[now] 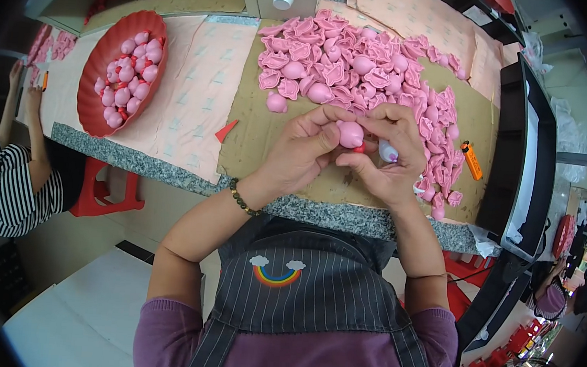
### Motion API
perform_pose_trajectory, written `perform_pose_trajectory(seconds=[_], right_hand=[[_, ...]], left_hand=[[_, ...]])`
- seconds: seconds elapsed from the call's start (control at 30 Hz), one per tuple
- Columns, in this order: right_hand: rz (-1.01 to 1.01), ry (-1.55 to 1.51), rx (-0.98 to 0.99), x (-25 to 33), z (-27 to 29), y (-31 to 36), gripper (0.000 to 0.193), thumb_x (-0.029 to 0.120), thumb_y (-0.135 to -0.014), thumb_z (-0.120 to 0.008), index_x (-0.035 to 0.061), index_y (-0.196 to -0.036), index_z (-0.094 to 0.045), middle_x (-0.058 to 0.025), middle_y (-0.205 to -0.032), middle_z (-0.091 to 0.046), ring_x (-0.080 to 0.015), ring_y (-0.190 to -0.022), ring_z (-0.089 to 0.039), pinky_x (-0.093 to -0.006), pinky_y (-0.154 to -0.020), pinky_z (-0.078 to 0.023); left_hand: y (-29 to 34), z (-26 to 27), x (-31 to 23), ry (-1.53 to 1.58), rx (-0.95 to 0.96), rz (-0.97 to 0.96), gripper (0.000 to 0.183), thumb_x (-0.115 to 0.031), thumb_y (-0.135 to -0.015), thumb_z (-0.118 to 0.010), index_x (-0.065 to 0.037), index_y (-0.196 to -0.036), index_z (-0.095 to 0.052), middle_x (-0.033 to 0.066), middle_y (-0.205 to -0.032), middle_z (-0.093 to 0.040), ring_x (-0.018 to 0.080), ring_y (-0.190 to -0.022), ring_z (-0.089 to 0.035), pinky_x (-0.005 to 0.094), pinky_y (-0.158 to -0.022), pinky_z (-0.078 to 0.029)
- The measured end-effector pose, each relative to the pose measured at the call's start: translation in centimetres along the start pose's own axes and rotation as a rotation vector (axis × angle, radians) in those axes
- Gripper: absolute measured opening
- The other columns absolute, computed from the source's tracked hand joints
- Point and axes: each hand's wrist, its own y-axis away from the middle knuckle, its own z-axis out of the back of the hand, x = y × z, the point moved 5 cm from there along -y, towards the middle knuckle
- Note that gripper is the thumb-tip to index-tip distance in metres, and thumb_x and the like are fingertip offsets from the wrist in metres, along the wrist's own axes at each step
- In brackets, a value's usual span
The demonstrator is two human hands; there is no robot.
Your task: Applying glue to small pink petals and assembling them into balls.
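Near the pink heap [344, 70], the left hand [301, 146] and right hand [396, 160] close their grip on a rounded pink piece [350, 134].

Head view; wide, facing down; near.

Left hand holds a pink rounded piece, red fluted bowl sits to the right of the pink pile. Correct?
Bowl side is wrong: the head view shows the red fluted bowl left of the pink pile. The left hand does hold a pink rounded piece.
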Motion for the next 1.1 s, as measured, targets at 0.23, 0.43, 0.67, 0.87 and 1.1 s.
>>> perform_pose_trajectory(seconds=[0.23,0.43,0.67,0.87,1.1], right_hand=[[0.034,0.101,0.222,-0.3,0.4,0.6,0.032,0.01,-0.063,-0.077,0.0003,-0.091,-0.065,-0.0127,-0.088,-0.06,-0.0216,-0.079,-0.057,-0.03,-0.071,-0.045],[0.034,0.037,0.163,-0.5,0.2,0.7,0.041,0.018,-0.059,-0.081,-0.0019,-0.091,-0.063,-0.0129,-0.085,-0.061,-0.0211,-0.079,-0.058,-0.031,-0.069,-0.046],[0.076,0.053,0.136,0.5,-0.5,1.0,0.041,0.019,-0.058,-0.081,-0.0022,-0.087,-0.061,-0.0116,-0.077,-0.059,-0.0217,-0.068,-0.057,-0.0293,-0.057,-0.045],[0.122,0.155,0.148,0.6,-0.4,1.5,0.041,0.025,-0.065,-0.078,-0.0042,-0.088,-0.06,-0.012,-0.075,-0.059,-0.0209,-0.064,-0.055,-0.0275,-0.055,-0.043],[0.124,0.152,0.117,0.5,-0.4,1.5,0.042,0.02,-0.058,-0.08,-0.005,-0.085,-0.06,-0.0118,-0.069,-0.056,-0.0237,-0.061,-0.055,-0.0304,-0.052,-0.043]], left_hand=[[-0.1,1.2,-0.2,-0.366,0.119,-0.041,0.02,-0.002,-0.085,-0.057,0.0,-0.104,-0.052,0.0068,-0.097,-0.06,0.0114,-0.09,-0.058,0.0253,-0.082,-0.049],[0.0,0.7,-0.3,-0.073,-0.021,-0.007,0.024,-0.001,-0.081,-0.062,0.001,-0.104,-0.055,0.0073,-0.095,-0.061,0.0117,-0.088,-0.059,0.0246,-0.079,-0.05],[0.5,0.9,-0.2,-0.306,0.085,-0.007,0.023,-0.006,-0.078,-0.065,0.001,-0.099,-0.059,0.0079,-0.094,-0.062,0.0142,-0.09,-0.06,0.0261,-0.08,-0.05],[0.4,0.9,0.0,-0.324,0.101,-0.075,0.02,-0.004,-0.078,-0.065,-0.001,-0.097,-0.06,0.0063,-0.093,-0.059,0.0121,-0.086,-0.059,0.0227,-0.073,-0.049],[0.4,1.2,0.0,-0.337,0.09,-0.121,0.018,-0.006,-0.081,-0.063,0.001,-0.097,-0.058,0.0055,-0.092,-0.061,0.0096,-0.083,-0.058,0.0233,-0.075,-0.05]])
